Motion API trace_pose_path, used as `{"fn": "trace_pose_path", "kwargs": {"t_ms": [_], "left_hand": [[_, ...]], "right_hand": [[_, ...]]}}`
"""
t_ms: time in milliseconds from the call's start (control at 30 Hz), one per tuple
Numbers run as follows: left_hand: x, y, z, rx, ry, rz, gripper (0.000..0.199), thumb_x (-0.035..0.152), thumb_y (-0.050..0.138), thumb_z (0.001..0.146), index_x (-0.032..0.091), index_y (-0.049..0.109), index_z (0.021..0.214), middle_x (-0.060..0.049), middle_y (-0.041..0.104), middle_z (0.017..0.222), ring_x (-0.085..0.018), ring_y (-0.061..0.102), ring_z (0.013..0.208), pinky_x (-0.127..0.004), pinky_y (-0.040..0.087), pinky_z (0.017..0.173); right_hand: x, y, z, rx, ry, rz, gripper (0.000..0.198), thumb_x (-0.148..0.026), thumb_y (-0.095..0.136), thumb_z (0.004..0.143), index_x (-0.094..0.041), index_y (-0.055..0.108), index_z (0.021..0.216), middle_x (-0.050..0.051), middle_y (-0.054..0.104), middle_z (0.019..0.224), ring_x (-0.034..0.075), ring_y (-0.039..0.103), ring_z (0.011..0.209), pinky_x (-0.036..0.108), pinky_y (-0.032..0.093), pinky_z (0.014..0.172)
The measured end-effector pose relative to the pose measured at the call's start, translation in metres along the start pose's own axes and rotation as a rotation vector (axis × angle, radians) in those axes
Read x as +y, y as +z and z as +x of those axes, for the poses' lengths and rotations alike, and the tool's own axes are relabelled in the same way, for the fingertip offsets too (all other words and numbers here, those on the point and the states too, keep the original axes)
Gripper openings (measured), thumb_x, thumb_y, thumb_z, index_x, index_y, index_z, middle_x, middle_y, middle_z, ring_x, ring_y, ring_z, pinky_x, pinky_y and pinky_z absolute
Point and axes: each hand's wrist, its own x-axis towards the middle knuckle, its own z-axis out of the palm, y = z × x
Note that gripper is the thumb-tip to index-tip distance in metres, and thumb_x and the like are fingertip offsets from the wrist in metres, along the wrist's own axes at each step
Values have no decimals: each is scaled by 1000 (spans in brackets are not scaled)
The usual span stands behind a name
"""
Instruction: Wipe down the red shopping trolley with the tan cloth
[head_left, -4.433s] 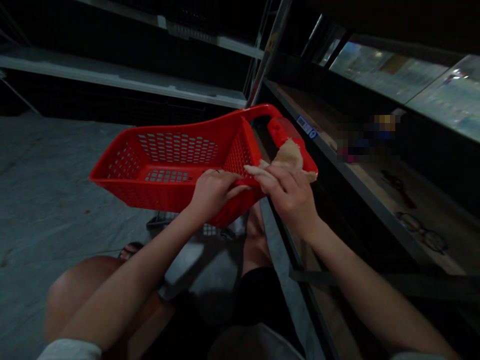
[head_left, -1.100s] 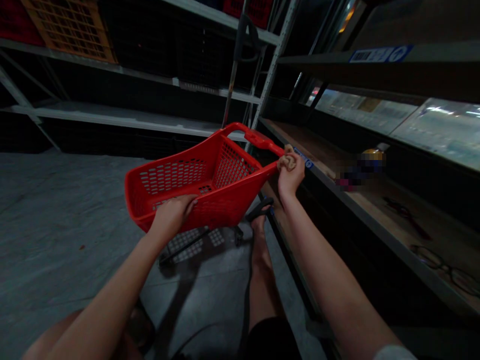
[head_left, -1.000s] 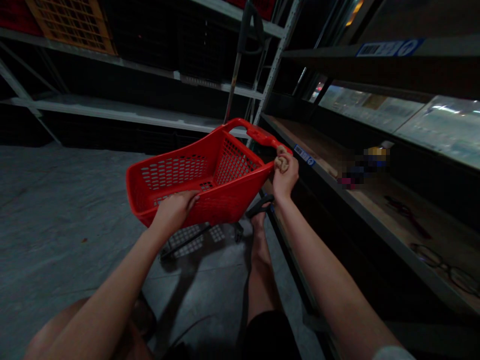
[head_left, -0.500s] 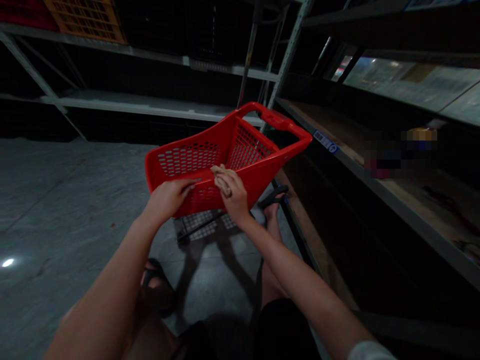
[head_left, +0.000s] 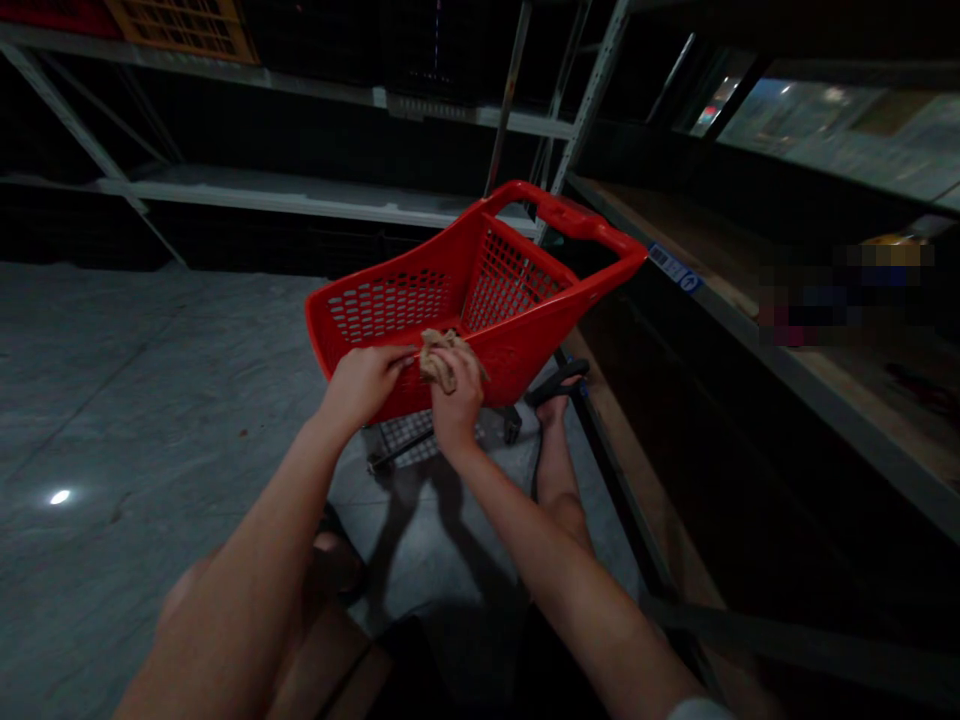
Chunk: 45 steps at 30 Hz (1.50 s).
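A red plastic shopping cart (head_left: 517,355) stands in front of me, with its push handle towards the upper right. My right hand (head_left: 459,395) is closed around a crumpled tan cloth (head_left: 437,362), which lies over the cart's near top rim. Just left of the cloth, my left hand (head_left: 366,382) grips the same rim, fingers bent over its edge. The fingertips of both hands are close together. Part of the rim and side wall is hidden behind my hands.
A wooden-decked shelf (head_left: 720,265) with a blue label (head_left: 675,267) runs along the right; blurred items lie on it. Behind the cart stands a metal rack (head_left: 300,200) holding a yellow crate (head_left: 184,28). My right foot (head_left: 555,395) is beside the cart's wheels.
My right hand and the cloth have slid left along the rim, closer to my left hand. The cart appears slightly further right and higher in view.
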Motion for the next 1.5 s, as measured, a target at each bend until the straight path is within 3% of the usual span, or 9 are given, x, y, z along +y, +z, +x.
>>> {"fn": "trace_pose_path", "kwargs": {"t_ms": [133, 367, 467, 633, 800, 1033, 1233, 1367, 1500], "left_hand": [[-4, 1, 2, -18, 10, -16, 35, 24, 50, 95, 24, 77, 118, -6, 79, 112, -26, 74, 100, -32, 54, 87], [0, -6, 2, -27, -8, -68, 34, 36, 50, 98, 26, 78, 116, -3, 80, 110, -24, 74, 96, -32, 54, 90], [10, -2, 4, 21, -44, -46, 41, 43, 45, 101, 23, 78, 116, -6, 79, 111, -26, 74, 98, -34, 53, 89], [31, 15, 11, 124, 0, -98, 37, 36, 49, 101, 24, 73, 125, -5, 75, 123, -26, 71, 111, -34, 51, 98], [32, 19, 14, 118, 9, -110, 33, 29, 54, 98, 24, 74, 124, -5, 77, 119, -26, 73, 107, -34, 53, 96], [27, 14, 13, 87, 35, -134, 34, 27, 55, 97, 25, 73, 126, -5, 77, 119, -25, 73, 106, -34, 53, 96], [28, 11, 11, 52, 22, -75, 37, 18, 51, 91, 21, 77, 118, -7, 79, 107, -25, 73, 97, -31, 52, 88], [35, 8, 10, 73, -22, -96, 36, 21, 51, 91, 22, 78, 114, -6, 79, 106, -24, 73, 96, -30, 52, 86], [46, 11, 10, 153, -74, -124, 32, 26, 52, 92, 24, 78, 111, -4, 79, 108, -24, 73, 96, -32, 54, 88]], "right_hand": [[-11, 13, -13, -56, 30, 39, 23, -13, 64, 85, -25, 71, 104, 5, 65, 111, 19, 65, 109, 35, 54, 102], [33, -74, 99, 219, 25, -137, 29, -10, 53, 79, -21, 66, 102, 7, 59, 111, 19, 60, 108, 36, 47, 106], [50, -88, 114, 292, 16, -221, 31, -9, 51, 78, -20, 64, 104, 7, 58, 113, 19, 59, 111, 37, 45, 108], [71, -48, 22, -16, 172, -178, 34, -9, 52, 76, -22, 64, 106, 8, 58, 123, 21, 55, 123, 39, 44, 112], [83, -10, -69, -231, 358, -106, 28, -3, 56, 67, -23, 64, 84, 0, 63, 90, 20, 64, 88, 35, 57, 86], [57, -12, -16, 21, 461, 1, 21, -13, 60, 76, -20, 66, 95, 2, 68, 97, 18, 64, 89, 34, 55, 89], [-10, -20, 37, 172, 176, 60, 24, -17, 54, 84, -23, 64, 104, 4, 64, 113, 17, 61, 111, 36, 48, 106], [3, -7, -1, 69, 126, 48, 27, -11, 54, 82, -25, 64, 103, 5, 61, 118, 19, 59, 118, 38, 48, 109], [53, 3, -70, -137, 241, 11, 27, -7, 59, 69, -26, 63, 88, 1, 64, 99, 20, 65, 93, 35, 58, 85]]}}
